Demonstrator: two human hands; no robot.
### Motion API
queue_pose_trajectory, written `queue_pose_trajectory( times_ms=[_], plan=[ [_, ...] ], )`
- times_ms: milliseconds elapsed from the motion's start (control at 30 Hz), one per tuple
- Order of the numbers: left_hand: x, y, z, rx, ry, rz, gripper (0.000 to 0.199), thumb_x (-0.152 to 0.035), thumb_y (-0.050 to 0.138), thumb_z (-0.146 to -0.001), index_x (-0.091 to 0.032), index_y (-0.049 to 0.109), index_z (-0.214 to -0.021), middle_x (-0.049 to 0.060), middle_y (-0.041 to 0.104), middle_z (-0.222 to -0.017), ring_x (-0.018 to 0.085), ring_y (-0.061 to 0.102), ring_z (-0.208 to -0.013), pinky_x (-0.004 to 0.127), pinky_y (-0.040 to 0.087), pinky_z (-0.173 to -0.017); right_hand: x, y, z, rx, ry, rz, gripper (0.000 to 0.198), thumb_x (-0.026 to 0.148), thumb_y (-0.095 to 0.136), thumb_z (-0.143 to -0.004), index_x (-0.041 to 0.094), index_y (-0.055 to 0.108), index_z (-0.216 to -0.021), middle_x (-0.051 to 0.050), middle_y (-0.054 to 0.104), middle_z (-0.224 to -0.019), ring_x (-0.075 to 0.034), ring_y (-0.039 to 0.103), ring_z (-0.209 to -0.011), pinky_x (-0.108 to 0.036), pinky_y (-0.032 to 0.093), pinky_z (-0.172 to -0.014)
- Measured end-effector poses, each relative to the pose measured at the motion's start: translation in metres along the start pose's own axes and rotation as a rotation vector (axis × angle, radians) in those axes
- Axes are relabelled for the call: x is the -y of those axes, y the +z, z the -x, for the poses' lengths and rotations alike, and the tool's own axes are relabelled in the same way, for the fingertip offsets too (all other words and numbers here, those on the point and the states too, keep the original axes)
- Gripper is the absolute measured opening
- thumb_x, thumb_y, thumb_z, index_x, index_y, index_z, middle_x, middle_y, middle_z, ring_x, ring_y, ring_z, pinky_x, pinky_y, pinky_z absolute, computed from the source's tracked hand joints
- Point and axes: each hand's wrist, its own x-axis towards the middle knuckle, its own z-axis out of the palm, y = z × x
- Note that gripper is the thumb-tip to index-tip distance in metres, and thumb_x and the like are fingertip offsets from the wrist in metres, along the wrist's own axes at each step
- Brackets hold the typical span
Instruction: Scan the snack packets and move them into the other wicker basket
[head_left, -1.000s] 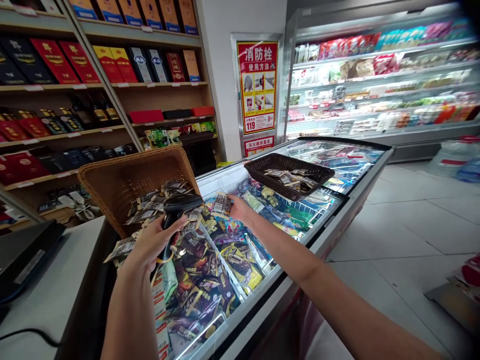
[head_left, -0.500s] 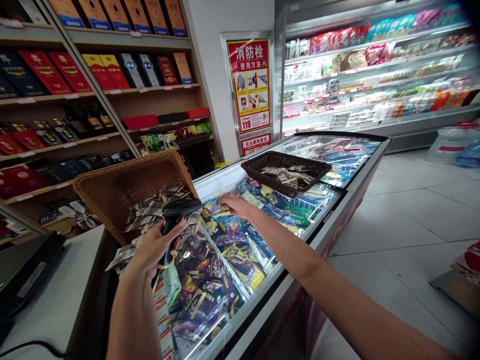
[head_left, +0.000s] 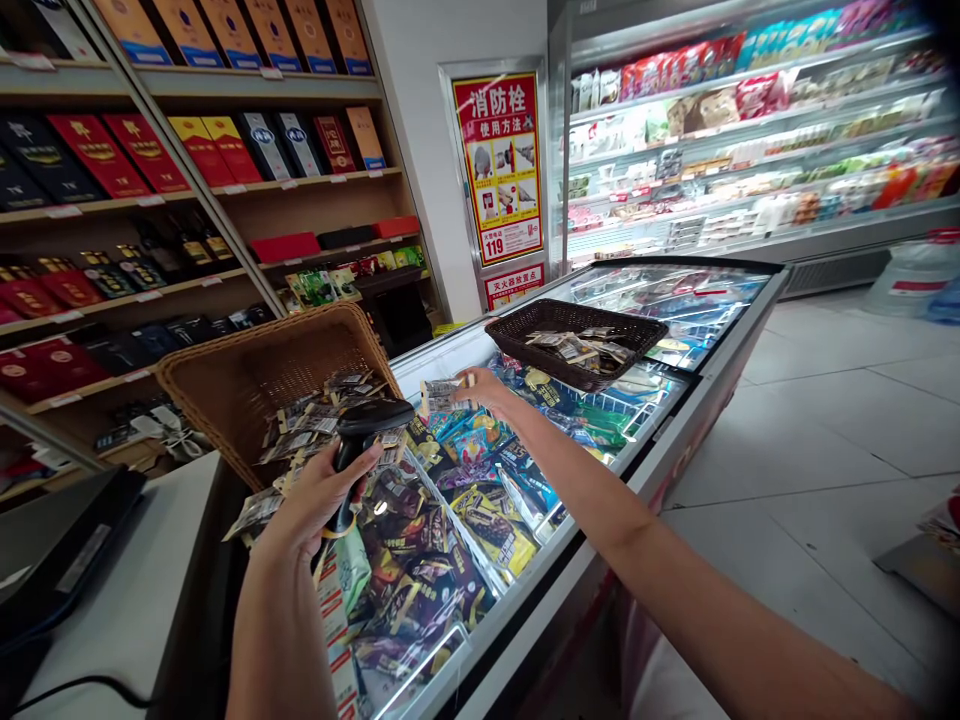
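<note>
My left hand is wrapped round the handle of a black barcode scanner, whose head points to the right. In my right hand is a small snack packet, pinched at its right end and held up in front of the scanner. Behind my left hand a tan wicker basket lies tilted, with several similar small packets spilling towards its near edge. To the right of my right hand, a dark brown woven tray with more such packets rests on the freezer's glass.
Below my hands a chest freezer holds colourful ice cream bags. A white counter with a black device stands at left. Shelves of boxed bottles line the back left; a lit refrigerated display is at back right.
The packet in my right hand has turned, so its printed face shows more plainly before the scanner. The whole view has shifted slightly. Both hands keep their hold.
</note>
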Motion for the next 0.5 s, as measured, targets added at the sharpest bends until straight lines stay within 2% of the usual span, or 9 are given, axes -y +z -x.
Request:
queue_pose_trajectory(
  times_ms=[133,233,500],
  plan=[
    [0.001,0.003,0.001,0.071,0.033,-0.071,0.055,-0.07,0.081,-0.065,-0.022,0.054,-0.073,-0.005,0.053,-0.053,0.012,0.043,-0.049,0.022,0.032,-0.046,0.001,0.0,-0.002,-0.037,0.014,-0.196,0.031,0.027,0.088,-0.062,0.017,0.068,-0.084,0.004,0.062,-0.066,-0.007,0.047,-0.054,-0.021,0.029,-0.048],
    [0.0,0.007,0.0,0.083,0.034,-0.087,0.054,-0.069,0.081,-0.065,-0.022,0.057,-0.076,-0.005,0.054,-0.052,0.011,0.042,-0.048,0.022,0.031,-0.045,-0.001,0.003,-0.003,-0.069,0.064,-0.272,0.025,0.031,0.083,-0.072,0.017,0.065,-0.083,0.005,0.055,-0.058,-0.007,0.04,-0.047,-0.023,0.02,-0.043],
    [-0.011,0.021,-0.001,0.053,0.048,-0.062,0.058,-0.07,0.083,-0.058,-0.023,0.053,-0.069,-0.005,0.053,-0.049,0.011,0.041,-0.047,0.024,0.031,-0.049,-0.007,0.006,-0.007,-0.058,0.094,-0.284,0.023,0.033,0.081,-0.079,0.017,0.068,-0.087,0.005,0.051,-0.053,-0.008,0.04,-0.044,-0.022,0.021,-0.039]
  ],
)
